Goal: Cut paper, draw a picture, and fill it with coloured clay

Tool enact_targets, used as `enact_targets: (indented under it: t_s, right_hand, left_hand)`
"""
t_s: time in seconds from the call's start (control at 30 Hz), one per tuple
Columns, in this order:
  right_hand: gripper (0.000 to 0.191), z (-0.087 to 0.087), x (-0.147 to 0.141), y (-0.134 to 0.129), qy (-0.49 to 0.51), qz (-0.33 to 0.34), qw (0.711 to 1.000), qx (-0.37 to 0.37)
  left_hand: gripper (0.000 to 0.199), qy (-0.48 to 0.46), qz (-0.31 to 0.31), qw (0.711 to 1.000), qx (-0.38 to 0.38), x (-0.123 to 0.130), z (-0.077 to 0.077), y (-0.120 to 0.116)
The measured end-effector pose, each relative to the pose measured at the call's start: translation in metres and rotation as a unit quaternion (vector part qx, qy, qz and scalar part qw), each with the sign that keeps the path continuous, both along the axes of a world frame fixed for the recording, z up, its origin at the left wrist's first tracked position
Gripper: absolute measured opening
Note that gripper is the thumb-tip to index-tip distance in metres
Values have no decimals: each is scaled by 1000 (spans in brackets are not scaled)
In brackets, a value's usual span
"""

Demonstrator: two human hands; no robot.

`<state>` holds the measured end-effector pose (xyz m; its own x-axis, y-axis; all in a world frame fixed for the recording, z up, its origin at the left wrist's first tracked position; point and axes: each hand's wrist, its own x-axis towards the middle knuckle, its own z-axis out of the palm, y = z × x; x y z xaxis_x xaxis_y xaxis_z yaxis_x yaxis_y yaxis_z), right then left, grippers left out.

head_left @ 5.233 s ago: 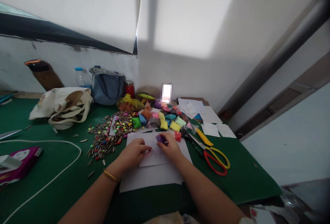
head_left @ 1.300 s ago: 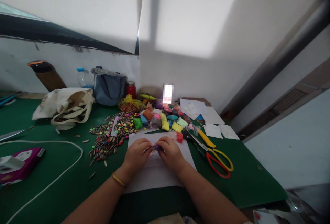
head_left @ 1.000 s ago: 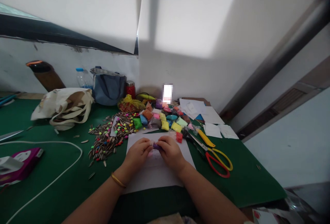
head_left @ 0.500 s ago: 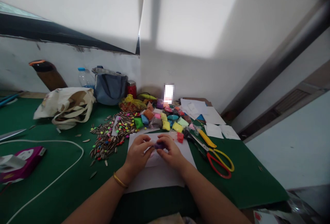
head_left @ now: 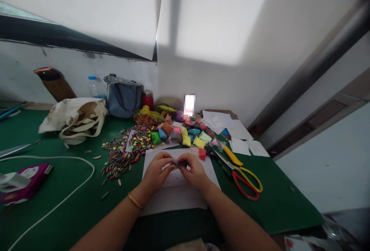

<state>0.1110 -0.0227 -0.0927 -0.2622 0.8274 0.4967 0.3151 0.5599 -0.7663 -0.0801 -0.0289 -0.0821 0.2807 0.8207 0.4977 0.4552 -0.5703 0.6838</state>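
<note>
A small dark purple piece (head_left: 181, 164) is held between both hands, above white paper (head_left: 185, 199) on the green table. My left hand (head_left: 157, 170) pinches its left end with thumb and fingers. At its right end, the thumb and fingers of my right hand (head_left: 194, 172) close round it. The fingers hide part of the piece. Colourful small packets (head_left: 199, 142) lie just beyond the paper, and a heap of striped seeds with bright beads (head_left: 123, 158) lies to the left of my left hand.
Scissors with red and yellow handles (head_left: 245, 187) and a yellow-handled cutter (head_left: 232, 155) lie right of the paper. A cloth bag (head_left: 83, 118), a blue bag (head_left: 124, 98) and a red flask (head_left: 147, 100) stand behind. A white cable (head_left: 65, 197) curves at left.
My hands have drawn slightly closer round the purple piece, and the left fingers now pinch its left end. The piece looks more stretched sideways between them.
</note>
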Motion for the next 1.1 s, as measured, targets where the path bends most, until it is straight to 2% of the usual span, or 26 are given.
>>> enact_targets:
  t_s: [0.1,0.3,0.43,0.73,0.93,1.03,1.1]
  right_hand:
    - [18,-1,2,2,-2,0,1000,6]
    - [9,0,0,4,-6,56,996,65]
    - [10,2,-2,2,-9,56,996,69]
    - [14,0,2,5,12,1,1000,-4]
    - [10,-6,4,10,78,19,994,-73]
    - [17,-8,3,10,54,7,997,-63]
    - [26,-7,3,9,25,4,999,-36]
  left_hand:
    - [17,0,-16,1000,-9,-1,0,1]
    - [15,-2,14,1000,-23,1,-7,2]
    - [5,-8,6,1000,-11,1,-5,3]
    - [9,-45,17,999,7,4,6,-3]
    - [14,-100,7,993,-63,1,5,0]
    - [12,-84,18,991,-104,2,1,1]
    - [16,-65,20,992,-104,2,-3,2]
